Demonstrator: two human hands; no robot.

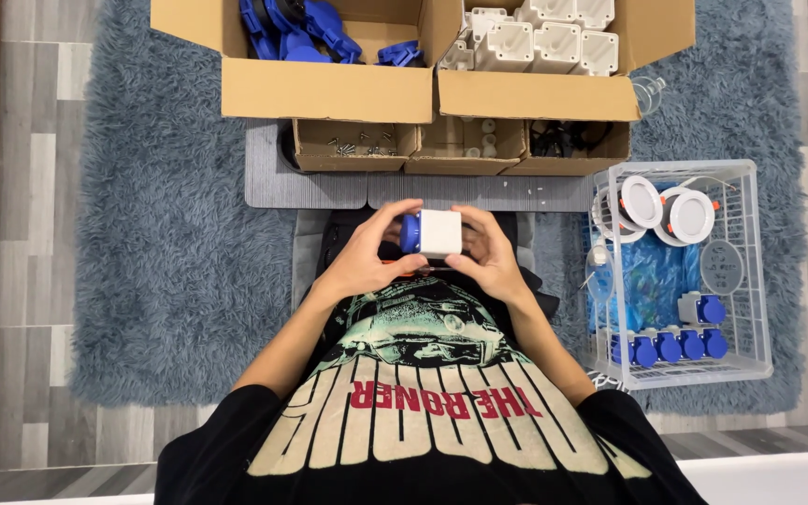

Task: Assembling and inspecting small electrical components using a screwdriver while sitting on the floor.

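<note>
Both hands hold a small white box-shaped socket housing with a blue round cap [432, 233] on its left side, raised in front of my chest. My left hand [367, 251] grips the blue cap end, fingers curled over its top. My right hand [488, 251] wraps the white body from the right. A thin reddish tool lies under the part between my palms; I cannot tell which hand holds it.
Two open cardboard boxes stand ahead: one with blue parts [303, 28], one with white housings [540, 42]. Three small trays [460, 142] hold screws and small bits. A clear plastic crate [680, 271] at right holds finished blue-capped units and round white fittings. A shaggy blue-grey rug [170, 252] covers the floor.
</note>
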